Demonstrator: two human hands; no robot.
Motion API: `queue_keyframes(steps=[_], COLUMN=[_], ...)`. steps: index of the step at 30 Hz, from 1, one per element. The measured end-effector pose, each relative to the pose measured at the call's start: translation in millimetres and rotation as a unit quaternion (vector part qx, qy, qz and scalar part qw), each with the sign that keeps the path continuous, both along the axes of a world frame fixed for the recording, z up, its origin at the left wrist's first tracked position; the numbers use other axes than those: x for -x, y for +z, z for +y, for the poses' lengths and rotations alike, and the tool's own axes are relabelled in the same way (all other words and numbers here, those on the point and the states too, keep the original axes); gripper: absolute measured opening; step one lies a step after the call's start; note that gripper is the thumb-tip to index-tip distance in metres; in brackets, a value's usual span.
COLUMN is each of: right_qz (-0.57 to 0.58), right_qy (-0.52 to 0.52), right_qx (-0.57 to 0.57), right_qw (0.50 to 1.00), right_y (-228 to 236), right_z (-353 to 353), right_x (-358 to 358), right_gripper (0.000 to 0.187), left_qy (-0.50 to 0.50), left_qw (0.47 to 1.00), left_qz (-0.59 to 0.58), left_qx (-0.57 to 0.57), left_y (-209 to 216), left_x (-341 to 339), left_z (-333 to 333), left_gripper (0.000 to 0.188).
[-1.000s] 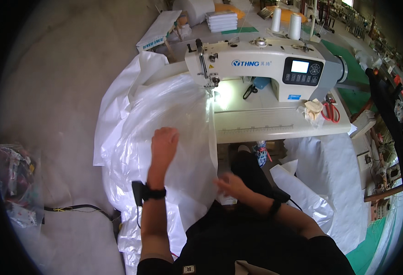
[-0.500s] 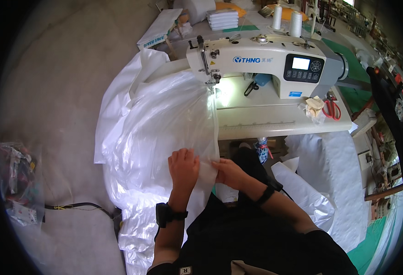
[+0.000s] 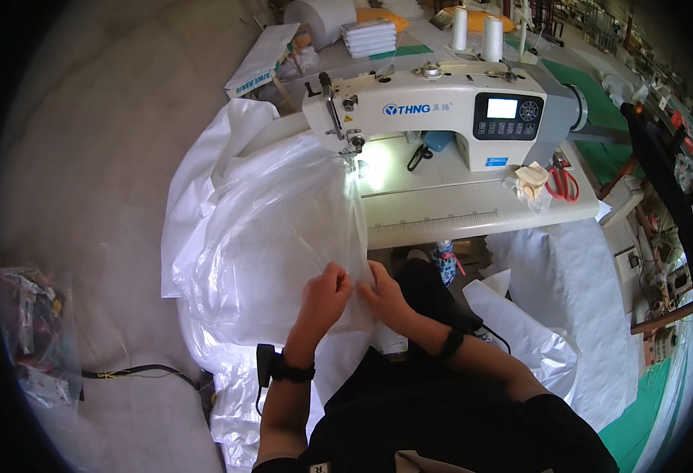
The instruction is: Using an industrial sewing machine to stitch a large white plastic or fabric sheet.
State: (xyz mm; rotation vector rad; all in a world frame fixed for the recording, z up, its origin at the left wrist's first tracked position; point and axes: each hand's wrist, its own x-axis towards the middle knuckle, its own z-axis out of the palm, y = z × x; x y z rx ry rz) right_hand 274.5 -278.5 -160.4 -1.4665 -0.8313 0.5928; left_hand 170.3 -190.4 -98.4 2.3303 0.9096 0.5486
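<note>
A large white translucent plastic sheet (image 3: pixel 259 236) hangs over the left end of the sewing table, its right edge running up under the needle of a white sewing machine (image 3: pixel 409 106). My left hand (image 3: pixel 326 296) is closed, its fingers gripping the sheet just left of that edge. Close beside it, my right hand (image 3: pixel 386 298) pinches the sheet's edge between thumb and fingers. Both hands are below the table's front edge, nearer to my body than the lit needle area. The fingertips are partly hidden by the sheet and the hands.
Red-handled scissors (image 3: pixel 563 185) and a crumpled cream cloth (image 3: pixel 532 180) lie on the table's right end. Black snips (image 3: pixel 419 158) sit under the machine arm. Thread cones (image 3: pixel 491 39) stand behind. White sheeting (image 3: pixel 567 307) hangs at the right; a clear bag (image 3: pixel 39 331) lies far left.
My left hand has gone from lying fairly flat on the sheet to closed, and moved right toward the edge. My right hand still holds the edge. The whole view has shifted slightly.
</note>
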Motion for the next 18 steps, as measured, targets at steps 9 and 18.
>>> queue_keyframes(steps=[9, 18], right_qz=[0.444, -0.052], right_qy=[0.15, -0.021], right_qx=[-0.014, 0.048], right_qw=[0.883, 0.997], right_y=[4, 6], right_z=[2, 5], right_x=[-12, 7], right_gripper=[0.015, 0.05], left_qy=[0.01, -0.054], left_qw=[0.999, 0.99], left_qz=[0.032, 0.125], left_qx=[-0.037, -0.043], left_y=[-1, 25], left_x=[0, 19], left_z=[-36, -51], left_gripper=[0.017, 0.017])
